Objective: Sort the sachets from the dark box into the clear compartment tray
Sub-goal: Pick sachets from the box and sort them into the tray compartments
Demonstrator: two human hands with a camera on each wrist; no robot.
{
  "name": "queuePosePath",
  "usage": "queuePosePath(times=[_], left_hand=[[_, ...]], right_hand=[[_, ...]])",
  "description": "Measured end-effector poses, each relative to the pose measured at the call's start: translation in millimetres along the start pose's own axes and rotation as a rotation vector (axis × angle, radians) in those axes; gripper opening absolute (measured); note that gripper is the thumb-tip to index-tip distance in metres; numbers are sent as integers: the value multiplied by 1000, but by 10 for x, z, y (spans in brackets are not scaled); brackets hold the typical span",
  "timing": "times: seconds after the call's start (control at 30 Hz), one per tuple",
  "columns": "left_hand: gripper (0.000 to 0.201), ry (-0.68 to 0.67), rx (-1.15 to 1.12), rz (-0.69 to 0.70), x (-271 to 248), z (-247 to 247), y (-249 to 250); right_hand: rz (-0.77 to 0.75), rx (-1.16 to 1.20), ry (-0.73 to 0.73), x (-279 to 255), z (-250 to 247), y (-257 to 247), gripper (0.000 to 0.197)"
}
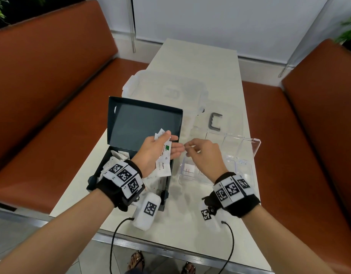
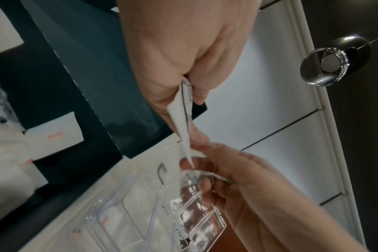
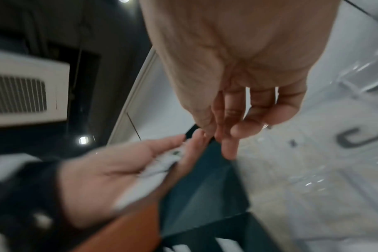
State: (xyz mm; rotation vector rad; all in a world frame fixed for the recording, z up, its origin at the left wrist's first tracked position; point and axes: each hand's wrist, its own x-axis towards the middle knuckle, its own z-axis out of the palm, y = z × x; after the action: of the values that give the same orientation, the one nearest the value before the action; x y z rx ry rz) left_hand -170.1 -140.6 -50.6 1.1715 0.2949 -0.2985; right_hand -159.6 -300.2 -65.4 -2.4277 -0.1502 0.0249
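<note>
The dark box (image 1: 141, 119) lies open at the table's left, with loose white sachets (image 1: 116, 157) in its base. My left hand (image 1: 170, 144) hovers over it and grips several white sachets (image 1: 163, 155), pinched between thumb and fingers (image 2: 183, 110). My right hand (image 1: 187, 148) hangs just right of the left fingertips, above the clear compartment tray (image 1: 247, 171). Its thumb and forefinger (image 2: 205, 146) bracket the tip of one held sachet; whether they pinch it is unclear. In the blurred right wrist view the right fingers (image 3: 229, 146) hang loosely. One sachet (image 1: 188, 168) lies in the tray's near-left compartment.
The tray's clear lid (image 1: 241, 143) stands open behind it. A large clear lidded container (image 1: 166, 89) sits at the back, a grey C-shaped handle (image 1: 215, 122) to its right. Orange benches (image 1: 52, 95) flank the narrow table. Cables hang from both wrist units over the near edge.
</note>
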Motion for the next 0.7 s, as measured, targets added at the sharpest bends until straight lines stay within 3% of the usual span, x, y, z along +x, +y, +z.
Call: queuePosePath(times=[0.1, 0.27, 0.43, 0.7], left_hand=[[35, 28, -39, 83, 27, 53, -6], [30, 3, -129, 127, 43, 199, -24], [29, -81, -105, 83, 8, 281, -35], [32, -239, 152, 35, -56, 278, -18]], right_hand=[[109, 477, -13, -203, -45, -209, 10], [289, 822, -68, -344, 6, -302, 39], [345, 969, 40, -299, -10, -275, 41], [395, 964, 120, -249, -160, -89, 18]])
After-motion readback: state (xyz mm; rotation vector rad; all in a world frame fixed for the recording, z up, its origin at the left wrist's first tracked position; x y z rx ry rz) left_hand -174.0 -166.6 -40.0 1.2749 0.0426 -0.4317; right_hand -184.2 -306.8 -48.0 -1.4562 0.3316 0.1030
